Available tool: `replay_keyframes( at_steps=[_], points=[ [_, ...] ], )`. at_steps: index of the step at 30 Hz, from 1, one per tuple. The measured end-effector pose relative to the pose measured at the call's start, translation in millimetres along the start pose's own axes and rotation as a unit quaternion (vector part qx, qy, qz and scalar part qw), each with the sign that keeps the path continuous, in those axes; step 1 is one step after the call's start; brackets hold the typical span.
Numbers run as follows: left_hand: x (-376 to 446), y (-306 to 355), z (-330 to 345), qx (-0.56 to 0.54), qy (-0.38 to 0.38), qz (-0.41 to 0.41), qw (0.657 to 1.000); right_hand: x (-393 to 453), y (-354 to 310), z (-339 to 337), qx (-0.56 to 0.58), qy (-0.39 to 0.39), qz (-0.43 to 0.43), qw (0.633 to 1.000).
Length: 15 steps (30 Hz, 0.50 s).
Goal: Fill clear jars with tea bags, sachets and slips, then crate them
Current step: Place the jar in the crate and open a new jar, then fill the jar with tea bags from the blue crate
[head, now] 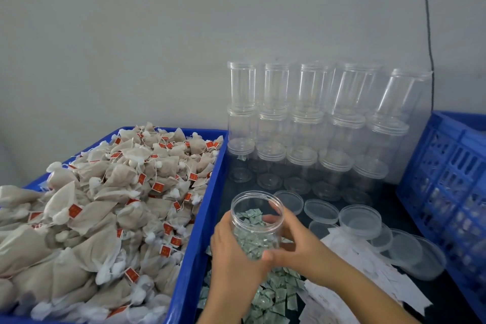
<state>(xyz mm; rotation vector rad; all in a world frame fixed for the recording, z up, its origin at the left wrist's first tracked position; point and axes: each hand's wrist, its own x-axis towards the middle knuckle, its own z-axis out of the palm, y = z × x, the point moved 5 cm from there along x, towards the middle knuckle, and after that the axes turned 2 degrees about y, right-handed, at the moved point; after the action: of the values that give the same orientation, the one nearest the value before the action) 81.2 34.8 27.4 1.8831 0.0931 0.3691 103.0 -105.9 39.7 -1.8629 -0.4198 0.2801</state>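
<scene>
Here both hands, left and right, grip sachet-filled jar.

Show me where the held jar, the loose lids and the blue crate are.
held jar [256, 214]: head view, upper clear wall.
loose lids [360, 219]: head view, top of one lid.
blue crate [444, 166]: head view, slotted side wall.

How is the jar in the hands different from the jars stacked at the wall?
The held jar has green sachets inside; the stacked jars look mostly empty. The held jar is tilted, gripped by the left hand and right hand; the stacked ones stand upright in tiers. The held jar's mouth is open, without a lid. Both are clear, round plastic.
</scene>
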Motion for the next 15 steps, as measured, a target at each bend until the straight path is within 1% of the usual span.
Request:
replay_keyframes(
  at_steps=[4,6,8,10,12,13,15],
  points=[
    [-15,12,-4,0.111,-0.027,0.082,0.990,-4,-5,9,-0.028,0.030,-0.010,0.999],
    [-20,15,-11,0.158,-0.044,0.102,0.981,-4,-5,12,-0.022,0.054,-0.020,0.998],
    [-22,15,-23,0.165,-0.089,0.104,0.977,-6,-5,16,-0.013,0.071,-0.029,0.997],
    [-24,18,-36,0.151,-0.148,0.100,0.972,-8,-4,22,-0.005,0.078,-0.039,0.996],
    [-26,24,-47,0.144,-0.192,0.100,0.966,-10,-3,27,0.008,0.089,-0.051,0.995],
    [-26,29,-52,0.154,-0.201,0.113,0.961,-11,-3,28,0.013,0.095,-0.053,0.994],
    [-21,38,-66,0.196,-0.190,0.149,0.950,-12,1,29,0.015,0.104,-0.048,0.993]
  ],
)
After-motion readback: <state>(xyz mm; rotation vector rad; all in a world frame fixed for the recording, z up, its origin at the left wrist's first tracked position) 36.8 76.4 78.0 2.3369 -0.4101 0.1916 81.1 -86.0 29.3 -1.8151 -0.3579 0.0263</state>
